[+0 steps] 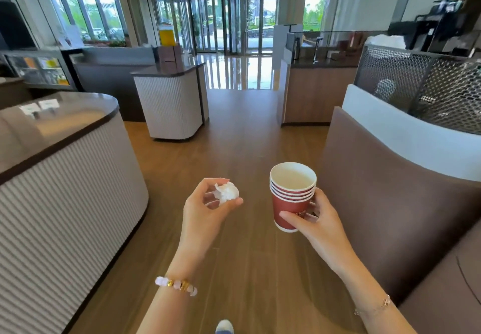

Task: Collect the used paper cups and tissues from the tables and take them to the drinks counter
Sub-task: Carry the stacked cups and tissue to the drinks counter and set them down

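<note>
My right hand (318,223) grips a stack of several nested red paper cups (291,198) with white rims, held upright at waist height; the top cup looks empty. A crumpled white tissue ball (227,192) sits between the thumb and fingers of my left hand (205,211), palm turned up. Both hands are held out over the wooden floor (242,138) of an aisle. A counter with a tap and dark coffee machines (325,64) stands ahead on the right.
A ribbed white counter with a dark top (59,136) runs along my left. A smaller ribbed counter (169,99) stands ahead left. A brown booth seat back (390,190) and a metal mesh screen (421,81) line my right. Glass entrance doors (221,21) lie straight ahead.
</note>
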A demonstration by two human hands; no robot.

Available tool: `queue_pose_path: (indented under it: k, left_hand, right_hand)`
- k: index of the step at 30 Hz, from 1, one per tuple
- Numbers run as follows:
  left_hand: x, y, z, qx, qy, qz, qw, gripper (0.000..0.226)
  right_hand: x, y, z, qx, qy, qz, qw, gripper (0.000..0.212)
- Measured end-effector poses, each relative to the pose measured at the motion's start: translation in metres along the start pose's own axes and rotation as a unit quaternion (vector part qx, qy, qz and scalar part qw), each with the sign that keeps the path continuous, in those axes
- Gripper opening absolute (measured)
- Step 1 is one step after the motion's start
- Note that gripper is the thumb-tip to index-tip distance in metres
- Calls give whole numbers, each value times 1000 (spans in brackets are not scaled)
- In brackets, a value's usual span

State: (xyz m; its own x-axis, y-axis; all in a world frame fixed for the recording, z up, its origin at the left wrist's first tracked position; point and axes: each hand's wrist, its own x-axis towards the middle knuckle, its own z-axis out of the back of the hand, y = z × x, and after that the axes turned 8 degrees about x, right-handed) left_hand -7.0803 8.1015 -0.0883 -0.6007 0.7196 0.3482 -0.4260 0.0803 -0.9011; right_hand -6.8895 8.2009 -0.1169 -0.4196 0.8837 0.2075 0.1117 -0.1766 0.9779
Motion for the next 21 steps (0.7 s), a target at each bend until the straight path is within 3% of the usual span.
queue_pose_path:
  k: [12, 21]
  left_hand:
    - [286, 78, -48, -8, 55, -34, 998, 34]
    - [424, 125, -108, -5, 78, -34, 996, 35]
  right_hand:
    - [276, -42, -46, -33, -69, 16, 997, 63]
    - [420, -88, -42, -30, -97, 7, 995, 66]
